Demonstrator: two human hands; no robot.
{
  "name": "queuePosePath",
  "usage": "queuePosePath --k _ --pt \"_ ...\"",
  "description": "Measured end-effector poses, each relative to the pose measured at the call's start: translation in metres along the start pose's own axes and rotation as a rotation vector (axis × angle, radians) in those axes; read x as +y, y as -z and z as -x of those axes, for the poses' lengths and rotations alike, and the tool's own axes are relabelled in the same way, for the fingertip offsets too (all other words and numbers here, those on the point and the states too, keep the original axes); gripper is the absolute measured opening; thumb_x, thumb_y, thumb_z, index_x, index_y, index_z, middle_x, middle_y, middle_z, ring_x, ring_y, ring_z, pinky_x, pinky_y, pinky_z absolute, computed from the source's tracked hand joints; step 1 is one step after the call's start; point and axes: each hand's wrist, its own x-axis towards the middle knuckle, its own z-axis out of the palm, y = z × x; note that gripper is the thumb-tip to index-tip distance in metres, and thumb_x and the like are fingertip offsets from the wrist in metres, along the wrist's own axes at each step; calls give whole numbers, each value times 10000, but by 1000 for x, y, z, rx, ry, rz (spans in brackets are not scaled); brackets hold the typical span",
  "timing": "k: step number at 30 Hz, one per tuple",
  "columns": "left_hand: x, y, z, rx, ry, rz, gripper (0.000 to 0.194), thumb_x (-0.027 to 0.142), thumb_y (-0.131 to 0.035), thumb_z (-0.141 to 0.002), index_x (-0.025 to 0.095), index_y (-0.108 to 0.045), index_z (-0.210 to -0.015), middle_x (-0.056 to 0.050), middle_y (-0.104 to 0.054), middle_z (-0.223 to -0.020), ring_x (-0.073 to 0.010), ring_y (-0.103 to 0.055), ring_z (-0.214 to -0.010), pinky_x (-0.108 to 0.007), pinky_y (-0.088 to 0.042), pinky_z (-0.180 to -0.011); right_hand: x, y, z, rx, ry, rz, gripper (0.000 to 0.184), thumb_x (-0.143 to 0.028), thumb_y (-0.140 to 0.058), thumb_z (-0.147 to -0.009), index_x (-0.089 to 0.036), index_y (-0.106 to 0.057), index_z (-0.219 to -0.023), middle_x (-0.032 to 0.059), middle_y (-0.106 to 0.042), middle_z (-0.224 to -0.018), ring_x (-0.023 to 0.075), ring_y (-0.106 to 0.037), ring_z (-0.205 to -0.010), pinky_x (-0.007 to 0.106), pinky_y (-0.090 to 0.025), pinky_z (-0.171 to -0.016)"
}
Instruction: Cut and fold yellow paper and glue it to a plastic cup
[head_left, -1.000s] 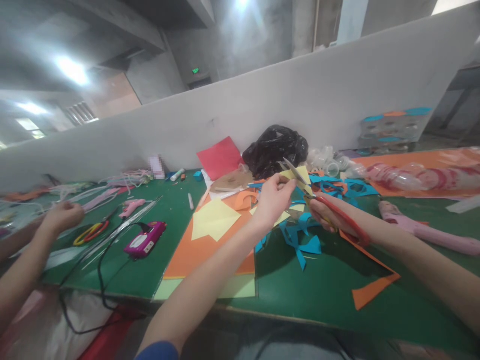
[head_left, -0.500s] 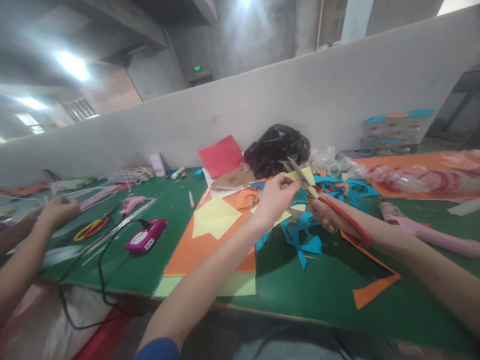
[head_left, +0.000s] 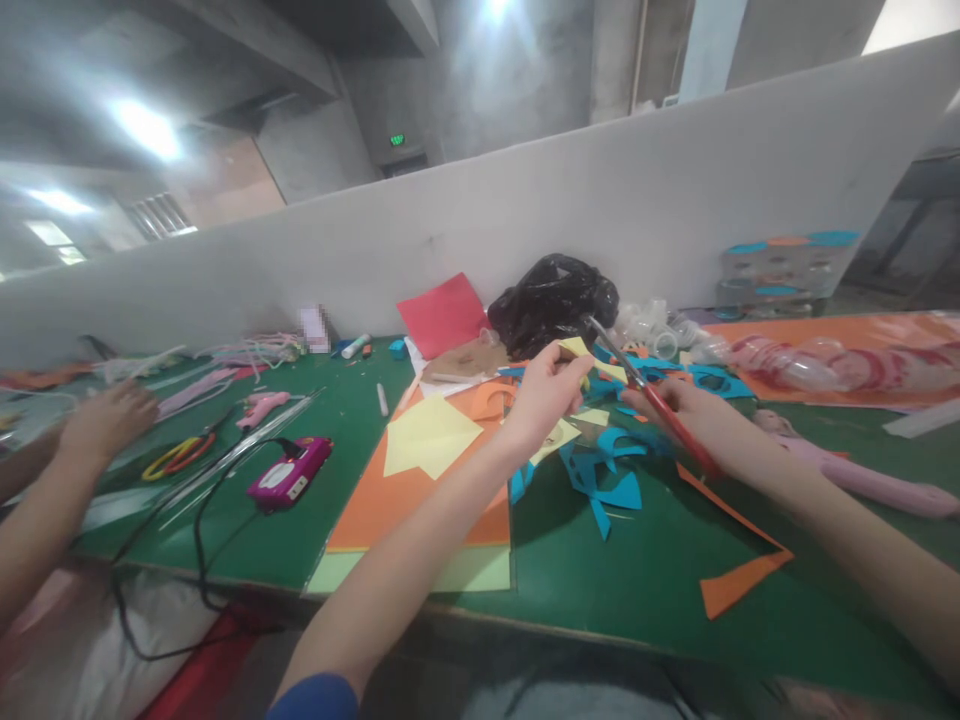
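Two hands hover above the blue scraps: the left hand pinches yellow paper, the right hand grips red-handled scissors against it.

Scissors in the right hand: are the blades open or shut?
Shut: the blades of the scissors lie together as one narrow line, held in the right hand.

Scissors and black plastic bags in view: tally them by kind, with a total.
Scissors: 2 (red-handled pair in the right hand; yellow-and-red pair lying on the green bench top)
Black plastic bags: 1
Total: 3
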Motion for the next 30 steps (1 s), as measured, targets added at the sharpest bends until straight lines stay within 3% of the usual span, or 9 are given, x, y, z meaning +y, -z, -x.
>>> queuePosePath --k 5,12,20,26,30 --pt "-1 2 -4 -25 -38 41 172 250 -575 -908 217 -479 -770 107 -413 -430 -65 -393 -395 -206 -297 -464 1 10 0 -201 -110 252 507 -656 -413 -942 -180 -487 -1099 194 -721 -932 374 -700 -898 384 -463 -719" --pt "-5 4 -8 31 -58 19 207 233 -564 -907 216 -459 -730 109 -408 -433 -59 -401 -397 -206 -301 -460 7 9 3 -343 12 353 444 -631 -365 -955 -205 -468 -1027 194 -703 -1035 377 -690 -944 389 -442 -719" --pt "-5 8 -11 86 -69 -14 257 233 -563 -921 208 -440 -697 106 -403 -456 -47 -402 -422 -203 -325 -497 9 8 8 -357 60 364 418 -575 -371 -988 -180 -503 -1023 191 -707 -1016 326 -682 -844 384 -444 -697" --pt "-8 8 -11 5 -101 -46 238 269 -577 -921 210 -446 -731 98 -411 -507 -48 -403 -442 -208 -325 -506 39 -3 -6 -207 415 449 276 -445 -542 -918 -191 -650 -889 189 -691 -987 332 -626 -932 440 -468 -839" --pt "-7 8 -10 -108 -145 -80 216 334 -614 -909 204 -498 -781 77 -454 -584 -55 -423 -490 -217 -339 -533 37 8 -8 -166 469 213 249 -365 -534 -907 -215 -703 -1010 174 -692 -1133 335 -609 -1099 490 -445 -983"
